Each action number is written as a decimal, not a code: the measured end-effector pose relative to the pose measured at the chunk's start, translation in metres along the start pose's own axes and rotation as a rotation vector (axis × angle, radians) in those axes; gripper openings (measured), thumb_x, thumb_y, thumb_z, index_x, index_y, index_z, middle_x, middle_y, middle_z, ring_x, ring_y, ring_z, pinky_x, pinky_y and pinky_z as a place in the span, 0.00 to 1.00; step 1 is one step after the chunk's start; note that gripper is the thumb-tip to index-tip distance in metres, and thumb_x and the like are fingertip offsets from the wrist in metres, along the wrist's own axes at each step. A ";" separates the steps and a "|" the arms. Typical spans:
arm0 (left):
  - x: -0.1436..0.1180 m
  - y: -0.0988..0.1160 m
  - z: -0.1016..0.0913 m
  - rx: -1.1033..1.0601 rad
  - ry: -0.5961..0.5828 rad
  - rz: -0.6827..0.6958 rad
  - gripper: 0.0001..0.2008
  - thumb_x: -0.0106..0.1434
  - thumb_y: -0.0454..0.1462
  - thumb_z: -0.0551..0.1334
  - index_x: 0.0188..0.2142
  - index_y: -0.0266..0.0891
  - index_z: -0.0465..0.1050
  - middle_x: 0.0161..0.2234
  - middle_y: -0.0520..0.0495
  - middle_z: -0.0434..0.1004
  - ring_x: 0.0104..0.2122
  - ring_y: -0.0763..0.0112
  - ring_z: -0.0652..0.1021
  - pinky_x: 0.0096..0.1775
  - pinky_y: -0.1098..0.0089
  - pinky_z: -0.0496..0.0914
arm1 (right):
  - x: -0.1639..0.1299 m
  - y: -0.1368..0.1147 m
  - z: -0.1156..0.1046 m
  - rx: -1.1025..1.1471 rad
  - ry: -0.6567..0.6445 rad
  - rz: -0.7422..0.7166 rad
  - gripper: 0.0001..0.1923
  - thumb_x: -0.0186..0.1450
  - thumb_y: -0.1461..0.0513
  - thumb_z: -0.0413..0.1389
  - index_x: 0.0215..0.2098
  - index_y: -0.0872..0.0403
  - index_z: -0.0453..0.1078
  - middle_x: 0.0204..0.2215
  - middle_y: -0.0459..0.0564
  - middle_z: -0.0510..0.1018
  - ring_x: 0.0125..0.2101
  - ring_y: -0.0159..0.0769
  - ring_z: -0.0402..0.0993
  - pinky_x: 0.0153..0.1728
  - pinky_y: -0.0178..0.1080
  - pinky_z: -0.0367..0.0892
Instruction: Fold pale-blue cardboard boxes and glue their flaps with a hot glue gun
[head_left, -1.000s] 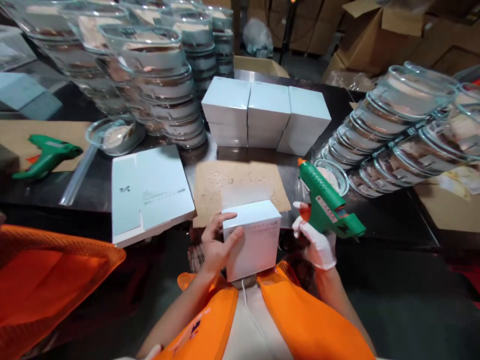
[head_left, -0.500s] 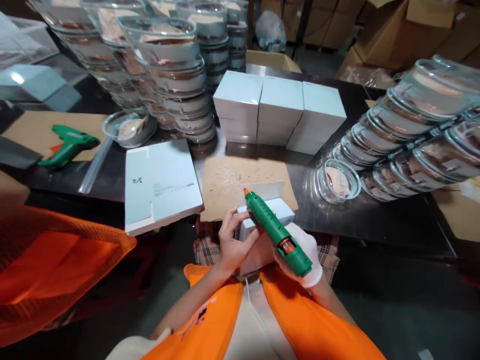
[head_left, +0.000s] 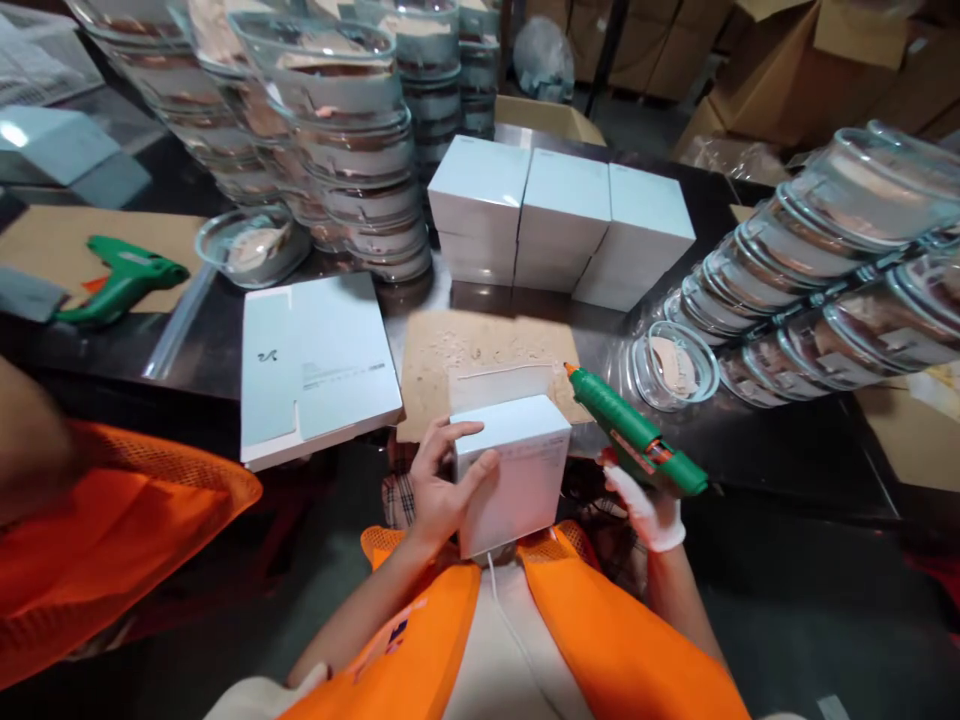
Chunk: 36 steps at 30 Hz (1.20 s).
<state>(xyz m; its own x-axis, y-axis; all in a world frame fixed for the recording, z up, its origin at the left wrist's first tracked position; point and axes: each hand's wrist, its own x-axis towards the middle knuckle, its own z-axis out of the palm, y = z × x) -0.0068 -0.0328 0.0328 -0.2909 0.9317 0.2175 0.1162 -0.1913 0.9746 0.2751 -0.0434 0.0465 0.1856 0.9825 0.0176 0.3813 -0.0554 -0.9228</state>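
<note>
A small white box (head_left: 517, 470) stands at the table's front edge, its flap (head_left: 501, 386) folded back over a cardboard sheet (head_left: 429, 375). Along that flap runs a thin line that looks like glue. My left hand (head_left: 446, 480) grips the box's left side, thumb on the front face and fingers over the top. To the right of the box, my gloved right hand (head_left: 645, 505) holds a green glue gun (head_left: 626, 425) by its handle. The gun's orange nozzle points up and left, apart from the box. Part of the handle is hidden.
Three white box stacks (head_left: 562, 215) stand behind the cardboard. A flat white box (head_left: 322, 370) lies left, near another green glue gun (head_left: 127, 280). Stacked clear containers (head_left: 352, 150) rise at back left, more (head_left: 780, 260) at right. A co-worker's orange vest (head_left: 127, 540) is at far left.
My right hand has moved the glue gun right, away from the box. The box's flap now shows in full with a line along it. My left hand still grips the box, slightly farther left.
</note>
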 end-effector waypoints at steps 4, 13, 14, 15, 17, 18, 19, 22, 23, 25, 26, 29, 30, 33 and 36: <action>0.005 0.004 0.001 -0.091 0.019 -0.019 0.16 0.58 0.49 0.76 0.40 0.43 0.83 0.37 0.48 0.78 0.36 0.64 0.78 0.36 0.68 0.71 | 0.038 -0.001 0.017 0.136 -0.087 0.249 0.32 0.64 0.37 0.59 0.42 0.55 0.83 0.18 0.48 0.77 0.17 0.38 0.70 0.19 0.40 0.67; 0.010 0.014 -0.001 -0.136 0.007 -0.015 0.19 0.58 0.54 0.74 0.37 0.43 0.80 0.32 0.50 0.76 0.30 0.66 0.76 0.31 0.68 0.69 | 0.092 -0.011 0.012 0.037 -0.006 0.393 0.21 0.66 0.46 0.62 0.25 0.52 0.77 0.24 0.56 0.83 0.31 0.47 0.83 0.34 0.42 0.76; 0.011 0.013 -0.001 -0.140 -0.005 -0.026 0.19 0.57 0.54 0.75 0.37 0.43 0.80 0.32 0.50 0.76 0.29 0.66 0.75 0.31 0.68 0.69 | 0.088 -0.018 0.008 0.016 0.037 0.366 0.18 0.64 0.48 0.65 0.26 0.52 0.78 0.26 0.55 0.84 0.36 0.47 0.84 0.38 0.42 0.76; 0.012 0.012 0.000 -0.145 -0.025 -0.041 0.20 0.57 0.54 0.75 0.37 0.43 0.80 0.33 0.50 0.77 0.29 0.66 0.75 0.31 0.68 0.69 | 0.084 -0.026 0.007 0.017 0.063 0.323 0.15 0.62 0.48 0.67 0.30 0.52 0.81 0.30 0.54 0.86 0.40 0.47 0.84 0.41 0.41 0.76; 0.012 0.010 0.004 -0.156 -0.081 -0.073 0.20 0.56 0.54 0.75 0.37 0.43 0.81 0.34 0.49 0.77 0.32 0.65 0.77 0.33 0.68 0.70 | 0.076 -0.043 0.013 0.103 0.011 0.225 0.19 0.60 0.47 0.69 0.42 0.51 0.84 0.40 0.53 0.88 0.45 0.47 0.83 0.45 0.43 0.76; 0.012 0.008 0.006 -0.159 -0.100 -0.084 0.21 0.55 0.55 0.75 0.37 0.43 0.81 0.36 0.48 0.78 0.34 0.63 0.78 0.35 0.67 0.71 | 0.073 -0.051 0.020 0.175 -0.068 0.184 0.23 0.59 0.47 0.70 0.47 0.51 0.84 0.44 0.53 0.88 0.46 0.47 0.83 0.47 0.43 0.77; 0.012 0.007 0.008 -0.159 -0.109 -0.088 0.21 0.55 0.55 0.75 0.36 0.43 0.80 0.38 0.47 0.79 0.37 0.61 0.80 0.38 0.66 0.72 | 0.072 -0.057 0.027 0.253 -0.156 0.158 0.26 0.57 0.47 0.72 0.49 0.51 0.83 0.45 0.52 0.88 0.46 0.46 0.83 0.48 0.44 0.77; 0.012 0.002 0.015 -0.163 -0.062 -0.079 0.23 0.54 0.57 0.76 0.36 0.42 0.78 0.48 0.42 0.80 0.49 0.54 0.81 0.47 0.62 0.74 | 0.071 -0.065 0.041 0.392 -0.279 0.176 0.25 0.53 0.48 0.75 0.43 0.52 0.84 0.41 0.50 0.88 0.42 0.45 0.84 0.46 0.44 0.78; 0.012 0.001 0.017 -0.196 -0.032 -0.077 0.24 0.54 0.57 0.76 0.39 0.43 0.77 0.50 0.41 0.80 0.51 0.53 0.81 0.50 0.61 0.75 | 0.071 -0.065 0.041 0.393 -0.268 0.157 0.25 0.54 0.46 0.75 0.41 0.52 0.84 0.40 0.50 0.88 0.42 0.45 0.84 0.46 0.44 0.78; 0.015 -0.002 0.019 -0.316 -0.001 -0.082 0.29 0.54 0.57 0.77 0.47 0.47 0.72 0.49 0.42 0.80 0.50 0.54 0.83 0.51 0.59 0.76 | 0.070 -0.064 0.036 0.350 -0.312 0.033 0.30 0.57 0.36 0.70 0.39 0.52 0.84 0.43 0.53 0.88 0.46 0.48 0.84 0.50 0.46 0.78; 0.017 -0.003 0.019 -0.381 -0.002 -0.083 0.32 0.55 0.57 0.77 0.51 0.50 0.69 0.47 0.44 0.80 0.48 0.55 0.84 0.50 0.58 0.77 | 0.068 -0.063 0.032 0.324 -0.370 -0.058 0.34 0.58 0.32 0.67 0.40 0.52 0.84 0.48 0.55 0.87 0.50 0.50 0.83 0.54 0.48 0.77; 0.023 -0.005 0.016 -0.403 -0.059 -0.030 0.30 0.57 0.56 0.76 0.51 0.50 0.70 0.43 0.46 0.79 0.47 0.55 0.84 0.51 0.56 0.78 | 0.064 -0.068 0.023 0.233 -0.574 -0.328 0.39 0.57 0.29 0.64 0.47 0.49 0.83 0.61 0.58 0.81 0.61 0.54 0.78 0.61 0.54 0.74; 0.024 -0.005 0.014 -0.359 -0.077 0.006 0.25 0.57 0.56 0.76 0.46 0.47 0.73 0.42 0.45 0.78 0.48 0.55 0.83 0.52 0.55 0.78 | 0.063 -0.070 0.023 0.190 -0.605 -0.406 0.35 0.58 0.32 0.67 0.50 0.47 0.83 0.62 0.58 0.80 0.63 0.54 0.77 0.63 0.55 0.72; 0.026 -0.002 0.009 -0.263 -0.110 0.088 0.20 0.59 0.55 0.76 0.31 0.42 0.78 0.41 0.42 0.77 0.50 0.53 0.81 0.57 0.50 0.76 | 0.060 -0.073 0.029 0.084 -0.595 -0.581 0.18 0.67 0.48 0.70 0.52 0.45 0.84 0.57 0.55 0.84 0.63 0.49 0.77 0.66 0.54 0.70; 0.025 0.003 0.008 -0.268 -0.139 0.107 0.18 0.60 0.53 0.76 0.31 0.42 0.81 0.41 0.42 0.77 0.50 0.52 0.81 0.58 0.49 0.76 | 0.058 -0.071 0.034 0.106 -0.560 -0.584 0.11 0.71 0.53 0.67 0.49 0.46 0.84 0.57 0.56 0.85 0.60 0.47 0.79 0.63 0.52 0.74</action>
<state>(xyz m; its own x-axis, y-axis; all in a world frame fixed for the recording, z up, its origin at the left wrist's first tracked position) -0.0065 -0.0077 0.0404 -0.1560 0.9317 0.3281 -0.1209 -0.3477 0.9298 0.2278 0.0237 0.0996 -0.5078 0.7926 0.3375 0.1836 0.4823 -0.8565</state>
